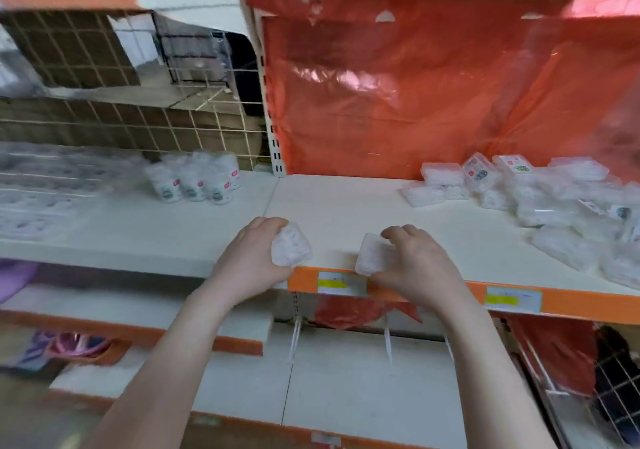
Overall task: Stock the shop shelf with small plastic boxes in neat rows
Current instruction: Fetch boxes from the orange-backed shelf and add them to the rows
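My left hand (251, 258) grips a small clear plastic box (291, 246) at the front edge of the white shelf (346, 206). My right hand (415, 261) holds a second clear plastic box (372, 254) just to its right, over the orange shelf lip (571, 301). The two boxes are apart, about a hand's width between them. A loose heap of the same clear boxes (540, 199) lies on the right part of the shelf, some with printed labels.
Small white labelled cups (197, 181) stand at the back left of the shelf. Red plastic sheeting (433, 95) covers the back wall. Wire mesh (104, 126) backs the left bay. A lower white shelf (346, 372) carries thin wire dividers.
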Motion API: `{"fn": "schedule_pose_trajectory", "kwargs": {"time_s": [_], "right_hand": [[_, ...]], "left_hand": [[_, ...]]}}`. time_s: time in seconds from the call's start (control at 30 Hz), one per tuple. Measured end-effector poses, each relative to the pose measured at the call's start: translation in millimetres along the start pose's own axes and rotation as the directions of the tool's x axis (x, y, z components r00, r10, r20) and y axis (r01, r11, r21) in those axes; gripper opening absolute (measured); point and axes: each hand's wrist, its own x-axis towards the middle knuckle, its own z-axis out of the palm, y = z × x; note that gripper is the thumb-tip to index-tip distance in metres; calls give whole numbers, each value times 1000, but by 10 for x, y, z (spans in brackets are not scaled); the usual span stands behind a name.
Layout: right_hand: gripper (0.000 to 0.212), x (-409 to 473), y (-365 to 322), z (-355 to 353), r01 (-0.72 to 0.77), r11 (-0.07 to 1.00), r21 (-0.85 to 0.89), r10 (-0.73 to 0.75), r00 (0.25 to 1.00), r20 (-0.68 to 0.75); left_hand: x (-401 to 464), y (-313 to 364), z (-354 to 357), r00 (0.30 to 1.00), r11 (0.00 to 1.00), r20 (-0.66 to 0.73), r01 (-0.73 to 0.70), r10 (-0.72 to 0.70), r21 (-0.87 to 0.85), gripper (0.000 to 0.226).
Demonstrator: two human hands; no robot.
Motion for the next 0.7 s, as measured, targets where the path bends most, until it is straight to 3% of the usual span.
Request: {"fn": "schedule_pose_trajectory", "kwargs": {"time_s": [0.27, 0.43, 0.53, 0.7], "right_hand": [[54, -27, -1797, 705, 164, 985, 51, -167, 985, 42], [55, 68, -2635, 933, 253, 965, 65, -258, 963, 83], [52, 177, -3022, 1032, 291, 956, 43, -294, 951, 96], [53, 464, -3600, 1270, 338, 940, 54, -342, 936, 90]], "left_hand": [[-1048, -1559, -990, 976, 978, -127, 188, -177, 84, 66], [-1490, -2206, -1514, 965, 967, -137, 237, -223, 97, 36], [-1654, -2512, -1756, 955, 963, -161, 261, -248, 69, 48], [-1688, -3033, -2059, 940, 949, -159, 313, -303, 36, 46]]}}
